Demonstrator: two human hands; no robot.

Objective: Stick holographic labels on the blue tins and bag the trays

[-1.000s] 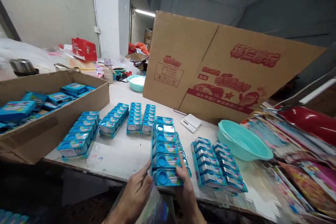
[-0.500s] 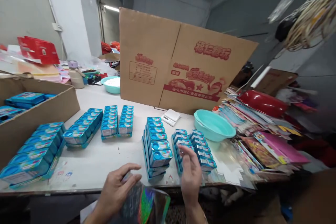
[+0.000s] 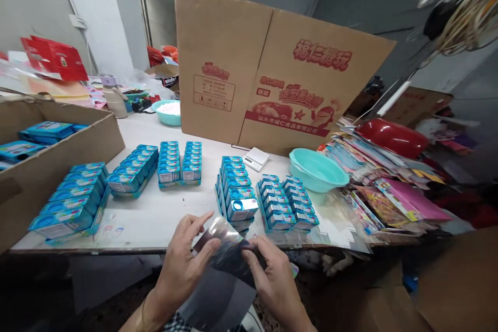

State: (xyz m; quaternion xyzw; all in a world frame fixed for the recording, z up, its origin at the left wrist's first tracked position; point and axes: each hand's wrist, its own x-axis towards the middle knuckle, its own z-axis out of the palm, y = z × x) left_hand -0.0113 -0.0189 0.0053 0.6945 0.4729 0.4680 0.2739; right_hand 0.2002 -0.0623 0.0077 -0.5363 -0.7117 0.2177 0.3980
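Note:
A piece of shiny, partly see-through plastic film is stretched between my hands in front of the table edge. My left hand pinches its left end between thumb and fingers. At the other end, my right hand grips the film with thumb and curled fingers. Just beyond them stands a tray of blue small boxes, stacked in a row. To the right of it are two more rows of blue boxes. Whether the film is a bag or a sheet I cannot tell.
More blue box rows stand on the left of the white table, beside an open carton. Behind are a large cardboard box, a white scale and a turquoise basin. Stacked printed papers lie right.
My right hand has come down from beside the boxes and now grips the film. My left hand has lifted its end, and the film is tilted up. The view has shifted downward.

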